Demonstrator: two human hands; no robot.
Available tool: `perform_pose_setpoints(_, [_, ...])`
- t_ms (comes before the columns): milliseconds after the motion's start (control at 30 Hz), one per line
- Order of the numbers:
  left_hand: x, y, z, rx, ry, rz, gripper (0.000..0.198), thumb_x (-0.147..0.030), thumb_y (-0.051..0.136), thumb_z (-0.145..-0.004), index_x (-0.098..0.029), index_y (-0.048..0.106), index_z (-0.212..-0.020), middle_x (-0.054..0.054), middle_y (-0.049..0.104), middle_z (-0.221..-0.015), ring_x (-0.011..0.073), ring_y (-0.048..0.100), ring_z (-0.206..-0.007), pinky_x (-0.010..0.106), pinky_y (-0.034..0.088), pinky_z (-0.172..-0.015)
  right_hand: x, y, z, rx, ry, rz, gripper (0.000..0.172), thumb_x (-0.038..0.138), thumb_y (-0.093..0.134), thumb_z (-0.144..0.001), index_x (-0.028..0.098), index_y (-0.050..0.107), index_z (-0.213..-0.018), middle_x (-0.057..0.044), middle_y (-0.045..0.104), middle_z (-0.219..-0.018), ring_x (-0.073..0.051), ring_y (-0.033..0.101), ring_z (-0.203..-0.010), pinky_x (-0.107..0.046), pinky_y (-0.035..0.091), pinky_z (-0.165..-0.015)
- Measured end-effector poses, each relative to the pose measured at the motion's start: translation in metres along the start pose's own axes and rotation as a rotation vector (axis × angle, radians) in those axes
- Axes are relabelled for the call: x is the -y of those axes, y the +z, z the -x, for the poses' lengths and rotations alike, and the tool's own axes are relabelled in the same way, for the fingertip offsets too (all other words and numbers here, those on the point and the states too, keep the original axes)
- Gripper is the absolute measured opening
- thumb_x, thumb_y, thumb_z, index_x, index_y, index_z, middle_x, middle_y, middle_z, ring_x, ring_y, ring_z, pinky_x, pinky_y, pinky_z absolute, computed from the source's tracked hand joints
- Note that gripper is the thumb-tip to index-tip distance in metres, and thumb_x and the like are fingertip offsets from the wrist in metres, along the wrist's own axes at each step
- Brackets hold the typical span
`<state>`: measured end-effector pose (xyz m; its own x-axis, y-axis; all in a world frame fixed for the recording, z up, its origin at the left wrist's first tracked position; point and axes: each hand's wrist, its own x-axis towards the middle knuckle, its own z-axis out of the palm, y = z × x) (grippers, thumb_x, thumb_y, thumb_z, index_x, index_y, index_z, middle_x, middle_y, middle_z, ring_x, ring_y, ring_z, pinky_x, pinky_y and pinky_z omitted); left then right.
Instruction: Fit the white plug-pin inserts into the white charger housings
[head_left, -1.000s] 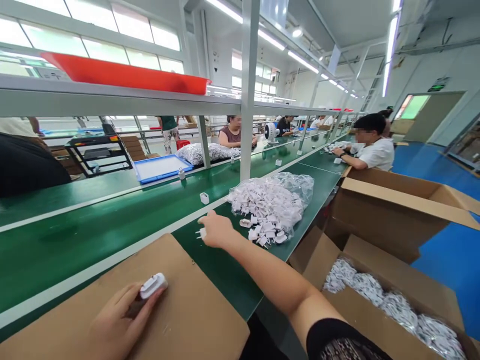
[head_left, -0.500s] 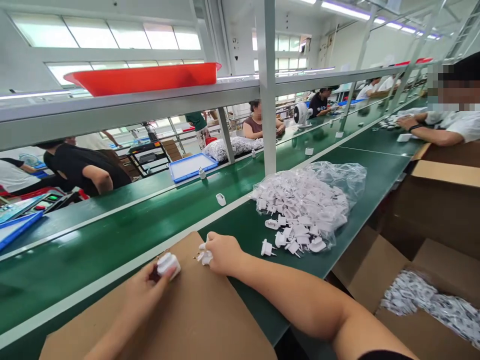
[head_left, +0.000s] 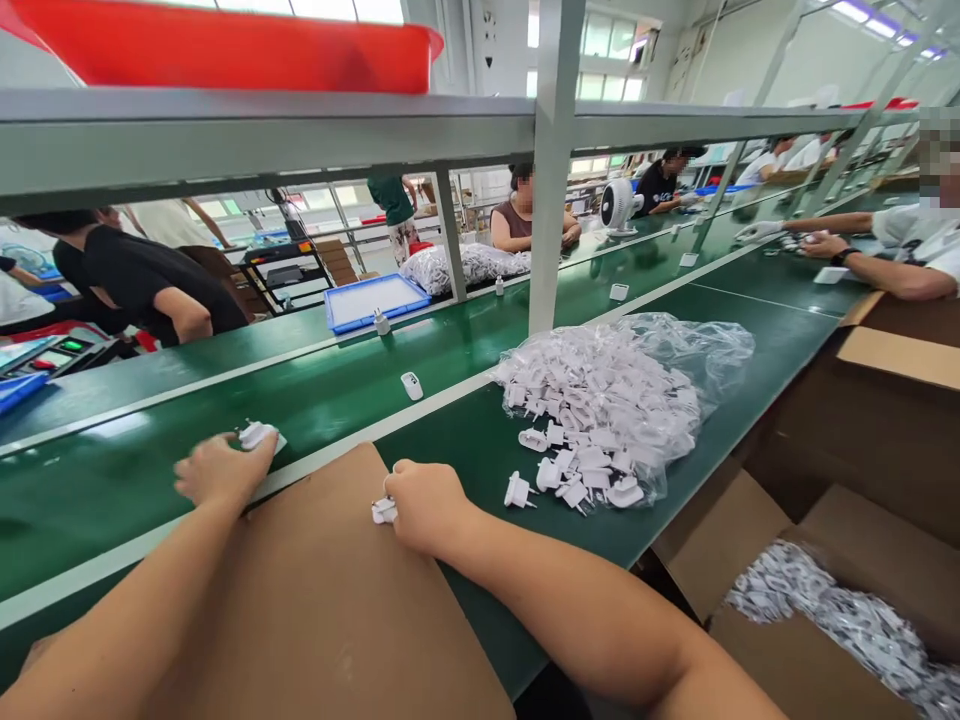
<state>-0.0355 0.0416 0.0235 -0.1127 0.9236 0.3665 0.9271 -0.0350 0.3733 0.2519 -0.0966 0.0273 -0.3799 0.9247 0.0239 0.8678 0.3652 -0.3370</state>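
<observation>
My left hand (head_left: 217, 472) is over the green conveyor belt (head_left: 165, 405), its thumb and fingers closed around a white charger plug (head_left: 259, 437) with metal pins pointing up. My right hand (head_left: 429, 508) rests near the far edge of a brown cardboard sheet (head_left: 330, 600), fingers curled around a white plug head (head_left: 384, 511); part of it is hidden in the fist. To the right, a heap of white plug heads (head_left: 600, 385) spills from a clear plastic bag (head_left: 712, 345) on the green bench. A few loose plug heads (head_left: 517, 490) lie at its near side.
On the belt stand a white charger (head_left: 412, 386) and another with pins (head_left: 382, 322). A grey post (head_left: 551, 200) and shelf (head_left: 300, 150) with a red tray (head_left: 255, 50) rise ahead. Lower right, an open carton (head_left: 742, 545) holds many white pieces. Co-workers sit beyond and at right.
My left hand has moved left and forward, from above the cardboard to over the belt, carrying the charger plug. My right hand has shifted slightly left. The view has tilted down.
</observation>
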Motion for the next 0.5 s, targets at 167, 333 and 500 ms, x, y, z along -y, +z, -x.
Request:
perform_pose_setpoints(167, [-0.049, 0.021, -0.013, -0.381, 0.175, -0.038, 0.052, -0.052, 0.050, -0.090, -0.015, 0.052, -0.125, 0.017, 0.052, -0.135, 0.0387, 0.042, -0.130, 0.058, 0.033, -0.109, 0.003, 0.006, -0.001, -0.067, -0.037, -0.248, 0.032, 0.017, 0.064, -0.074, 0.023, 0.071, -0.105, -0.001, 0.070, -0.110, -0.020, 0.068, -0.094, -0.026, 0.045, -0.064])
perform_pose_setpoints(333, [-0.105, 0.070, -0.042, 0.228, 0.578, 0.014, 0.076, -0.032, 0.063, -0.080, -0.016, 0.035, -0.149, 0.016, 0.033, -0.156, 0.0336, 0.029, -0.145, 0.049, 0.026, -0.120, -0.003, 0.005, -0.008, -0.139, 0.216, -0.833, 0.037, 0.018, 0.074, -0.064, 0.025, 0.073, -0.100, 0.001, 0.073, -0.096, -0.018, 0.067, -0.085, -0.024, 0.044, -0.063])
perform_pose_setpoints(500, [-0.132, 0.096, -0.050, 0.472, 0.559, 0.031, 0.059, -0.016, 0.057, -0.076, -0.017, 0.054, -0.136, 0.013, 0.049, -0.142, 0.0305, 0.050, -0.129, 0.042, 0.041, -0.111, -0.018, -0.007, -0.015, -0.014, 0.451, -1.551, 0.024, 0.014, 0.063, -0.072, 0.017, 0.069, -0.095, 0.001, 0.065, -0.073, -0.008, 0.055, -0.054, -0.017, 0.027, -0.039])
